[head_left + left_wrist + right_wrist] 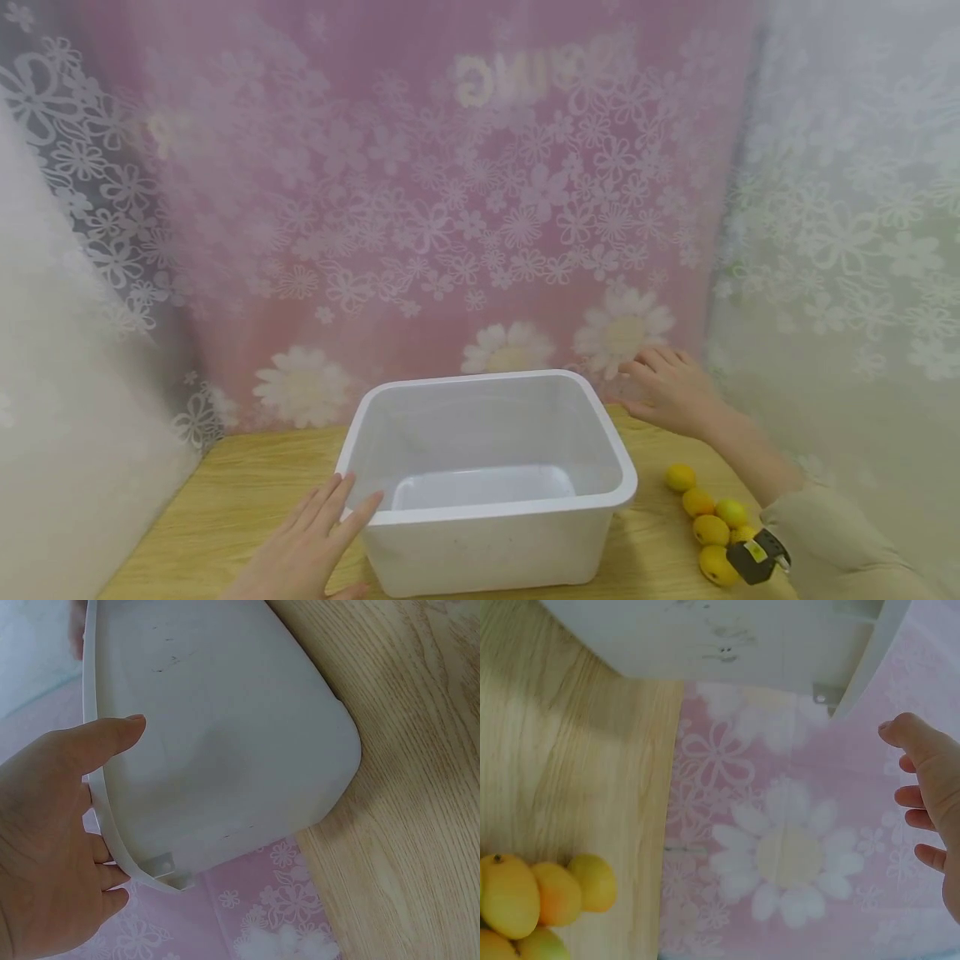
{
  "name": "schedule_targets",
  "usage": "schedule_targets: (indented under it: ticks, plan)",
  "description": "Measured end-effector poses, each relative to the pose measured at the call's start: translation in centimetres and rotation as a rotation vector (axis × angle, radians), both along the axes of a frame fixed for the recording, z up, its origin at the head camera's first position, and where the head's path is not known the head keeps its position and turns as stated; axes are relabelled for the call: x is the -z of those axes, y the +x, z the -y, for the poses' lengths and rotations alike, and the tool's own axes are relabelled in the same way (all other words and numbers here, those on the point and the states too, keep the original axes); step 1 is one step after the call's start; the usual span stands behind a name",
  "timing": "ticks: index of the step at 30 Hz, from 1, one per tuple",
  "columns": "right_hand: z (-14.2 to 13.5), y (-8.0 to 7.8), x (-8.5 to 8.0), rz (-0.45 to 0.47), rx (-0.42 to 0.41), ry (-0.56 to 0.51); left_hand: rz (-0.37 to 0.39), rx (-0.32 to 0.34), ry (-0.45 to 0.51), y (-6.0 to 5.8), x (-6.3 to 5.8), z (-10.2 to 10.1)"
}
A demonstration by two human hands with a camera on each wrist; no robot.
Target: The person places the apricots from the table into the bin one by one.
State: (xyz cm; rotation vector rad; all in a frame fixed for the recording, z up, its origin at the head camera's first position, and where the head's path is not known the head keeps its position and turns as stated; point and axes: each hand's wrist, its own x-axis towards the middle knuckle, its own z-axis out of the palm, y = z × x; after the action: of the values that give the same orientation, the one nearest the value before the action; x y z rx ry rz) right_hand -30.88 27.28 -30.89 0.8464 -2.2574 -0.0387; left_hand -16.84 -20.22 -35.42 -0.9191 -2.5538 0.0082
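A white plastic tub (495,546) stands upright on the wooden table, its bottom bare inside. My left hand (311,533) is at its front left corner with fingers spread and straight over the rim; in the left wrist view the thumb (112,742) lies across the outer wall. Beyond the tub's right rim, my right hand (671,392) is raised with fingers loosely bent and nothing in them. The right wrist view shows that hand (937,787) apart from the tub's corner. Several yellow-orange fruits (711,530), like small mangoes, lie grouped right of the tub.
The wooden table (247,492) extends around the tub. Behind it hangs a pink curtain (420,208) with white flowers, and pale sheets (847,292) close off both sides. A small black device (759,556) sits by the right sleeve, overlapping the fruits in the head view.
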Motion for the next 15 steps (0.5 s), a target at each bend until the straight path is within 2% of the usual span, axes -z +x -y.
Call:
schedule_targets:
  ticks: [4,7,11,15]
  plan:
    - [-1.3,0.3,0.7,-0.04,-0.028,0.003,0.054,-0.004,0.002,0.0,-0.2,0.0]
    - [-2.2,0.6,1.4,-0.037,-0.025,0.009,0.06,-0.003,-0.001,0.0,-0.2,0.0]
    - [-3.4,0.7,2.4,-0.016,0.034,0.028,0.034,0.0,-0.006,0.0,-0.1,0.0]
    - [-4.3,0.8,3.6,0.02,0.128,0.054,0.018,0.007,-0.007,0.0,0.0,0.0]
